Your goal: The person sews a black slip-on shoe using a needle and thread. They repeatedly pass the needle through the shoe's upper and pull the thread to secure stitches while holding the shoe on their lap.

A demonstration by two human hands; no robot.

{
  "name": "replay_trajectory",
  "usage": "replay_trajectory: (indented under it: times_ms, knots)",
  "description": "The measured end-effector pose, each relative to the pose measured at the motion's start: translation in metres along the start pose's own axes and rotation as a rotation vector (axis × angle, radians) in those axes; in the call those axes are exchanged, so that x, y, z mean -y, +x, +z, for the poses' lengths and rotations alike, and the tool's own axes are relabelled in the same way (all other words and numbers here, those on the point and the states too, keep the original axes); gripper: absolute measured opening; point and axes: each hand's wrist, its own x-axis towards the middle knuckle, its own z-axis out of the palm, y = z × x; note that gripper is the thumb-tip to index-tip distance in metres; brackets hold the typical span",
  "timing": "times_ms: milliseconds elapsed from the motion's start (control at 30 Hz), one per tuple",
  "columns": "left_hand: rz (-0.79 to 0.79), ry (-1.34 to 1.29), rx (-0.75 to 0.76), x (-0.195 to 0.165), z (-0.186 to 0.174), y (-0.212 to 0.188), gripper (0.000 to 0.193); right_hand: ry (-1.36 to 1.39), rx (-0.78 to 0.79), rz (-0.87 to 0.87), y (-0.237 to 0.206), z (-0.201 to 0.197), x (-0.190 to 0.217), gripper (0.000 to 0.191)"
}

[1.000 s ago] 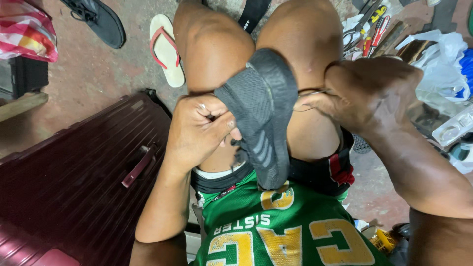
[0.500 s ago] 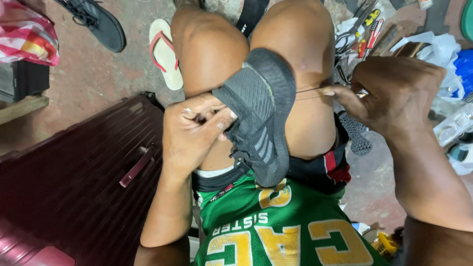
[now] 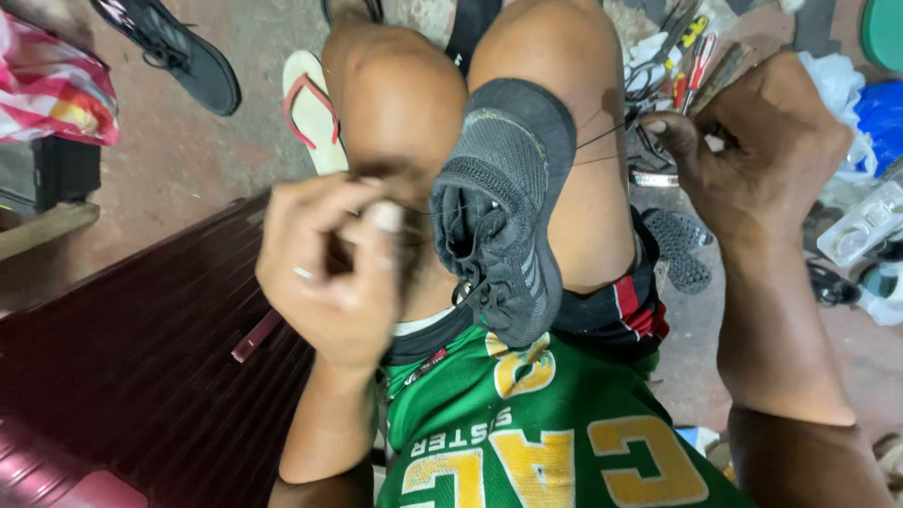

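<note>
A dark grey mesh sports shoe [image 3: 503, 212] rests sole-up between my knees, toe pointing away from me. My right hand [image 3: 752, 150] is to the right of it, fingers pinched on a thin thread [image 3: 602, 150] that runs taut to the shoe's edge. Left of the shoe, my left hand [image 3: 329, 268] is blurred, fingers closed around something small that I cannot make out, close to the shoe's side.
A maroon suitcase [image 3: 141, 376] lies at my left. A white flip-flop with red straps [image 3: 310, 103] and a black shoe [image 3: 179, 52] lie on the reddish floor ahead. Pliers and other tools [image 3: 682, 56], plastic bags [image 3: 875, 103] and a dark sole piece [image 3: 682, 249] sit at right.
My right hand has pulled the thread further out to the right. My left hand has dropped lower and away from the shoe's side. The shoe stays between my knees.
</note>
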Motion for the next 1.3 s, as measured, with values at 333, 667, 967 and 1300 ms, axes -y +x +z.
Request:
replay_trajectory:
  times_ms: [333,667,967,1300]
  knots:
    - [0.294,0.18,0.203,-0.044,0.025,0.01,0.038,-0.038,-0.035,-0.089,-0.001,-0.013,-0.005,0.042]
    - [0.129,0.13,0.186,-0.043,0.016,-0.001,0.039,0.088,-0.049,-0.02,-0.019,-0.028,0.004,0.049]
    - [0.463,0.181,0.221,-0.077,0.057,-0.006,0.027,0.261,-0.02,0.062,-0.024,-0.046,0.031,0.055]
    - [0.349,-0.028,0.241,-0.05,0.065,-0.009,0.007,0.585,-0.025,-0.383,-0.007,-0.025,0.056,0.054]
